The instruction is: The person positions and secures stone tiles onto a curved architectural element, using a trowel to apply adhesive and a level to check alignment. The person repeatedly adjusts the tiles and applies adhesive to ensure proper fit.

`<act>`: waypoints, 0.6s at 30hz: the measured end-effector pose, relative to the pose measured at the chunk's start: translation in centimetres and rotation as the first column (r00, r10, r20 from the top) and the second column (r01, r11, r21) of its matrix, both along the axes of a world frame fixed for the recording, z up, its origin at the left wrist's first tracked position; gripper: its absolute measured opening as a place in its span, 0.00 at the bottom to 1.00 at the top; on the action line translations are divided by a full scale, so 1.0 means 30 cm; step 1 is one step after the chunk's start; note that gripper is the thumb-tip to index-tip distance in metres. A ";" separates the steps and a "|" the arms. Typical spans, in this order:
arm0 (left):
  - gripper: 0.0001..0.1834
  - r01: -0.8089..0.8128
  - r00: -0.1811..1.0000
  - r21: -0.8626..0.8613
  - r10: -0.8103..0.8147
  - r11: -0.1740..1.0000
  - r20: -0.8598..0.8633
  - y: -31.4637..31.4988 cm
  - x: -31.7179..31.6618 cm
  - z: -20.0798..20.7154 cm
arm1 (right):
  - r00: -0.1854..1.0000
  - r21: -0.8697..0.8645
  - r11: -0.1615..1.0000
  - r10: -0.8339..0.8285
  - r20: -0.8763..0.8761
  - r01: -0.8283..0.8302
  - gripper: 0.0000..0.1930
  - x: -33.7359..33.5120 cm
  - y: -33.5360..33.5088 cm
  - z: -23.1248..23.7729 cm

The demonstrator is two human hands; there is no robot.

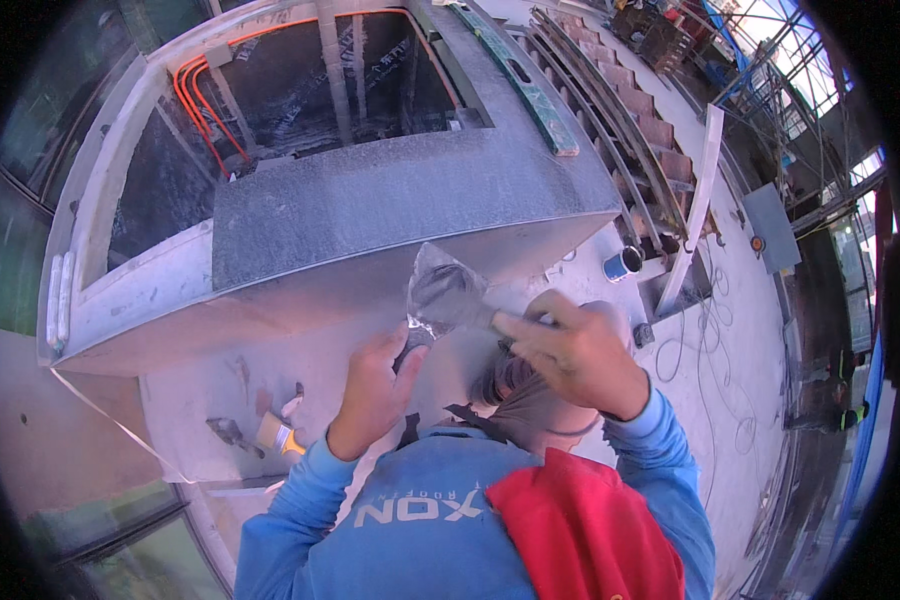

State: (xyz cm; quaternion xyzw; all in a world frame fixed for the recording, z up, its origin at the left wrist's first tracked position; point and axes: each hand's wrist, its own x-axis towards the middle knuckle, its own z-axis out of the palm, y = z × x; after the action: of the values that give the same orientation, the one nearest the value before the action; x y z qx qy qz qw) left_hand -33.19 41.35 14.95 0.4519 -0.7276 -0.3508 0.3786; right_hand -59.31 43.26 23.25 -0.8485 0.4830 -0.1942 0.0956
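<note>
In my right hand (585, 350) is the handle of a wide putty knife (447, 288), its broad blade smeared with grey and pointing left and away from me. My left hand (373, 392) is raised by the blade's lower corner, fingers stretched and thumb apart. Whether the fingertips touch the blade is unclear, and the dark patch between thumb and fingers cannot be made out. Just beyond the blade is the front face (320, 310) of a low boxed structure, with a grey slab (400, 205) on top.
On the ground at left lie a paintbrush (278, 433) and a dirty scraper (234, 436). A green spirit level (518, 80) rests on the slab. Orange conduits (192, 105) line the structure's opening. To the right are a can (622, 264), a long white bar (694, 205) and loose cable (722, 375).
</note>
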 end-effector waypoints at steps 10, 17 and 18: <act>0.19 -0.005 1.000 0.065 0.006 0.998 -0.008 -0.003 0.005 -0.010 | 0.999 0.064 0.998 -0.020 -0.030 0.022 0.20 0.013 -0.028 -0.006; 0.19 -0.010 0.994 0.217 0.034 0.976 -0.105 -0.016 0.015 -0.030 | 0.998 0.074 0.996 -0.054 -0.019 0.056 0.19 0.014 -0.009 -0.011; 0.19 0.005 0.993 0.248 0.026 0.969 -0.118 -0.013 0.010 -0.033 | 0.998 0.108 0.992 -0.055 -0.039 0.059 0.19 0.015 -0.005 -0.013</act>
State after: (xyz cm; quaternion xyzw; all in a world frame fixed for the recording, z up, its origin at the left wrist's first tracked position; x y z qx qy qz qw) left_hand -32.90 40.97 13.95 0.4775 -0.6514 -0.4637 0.3643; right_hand -58.85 43.10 22.87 -0.8312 0.5185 -0.1550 0.1273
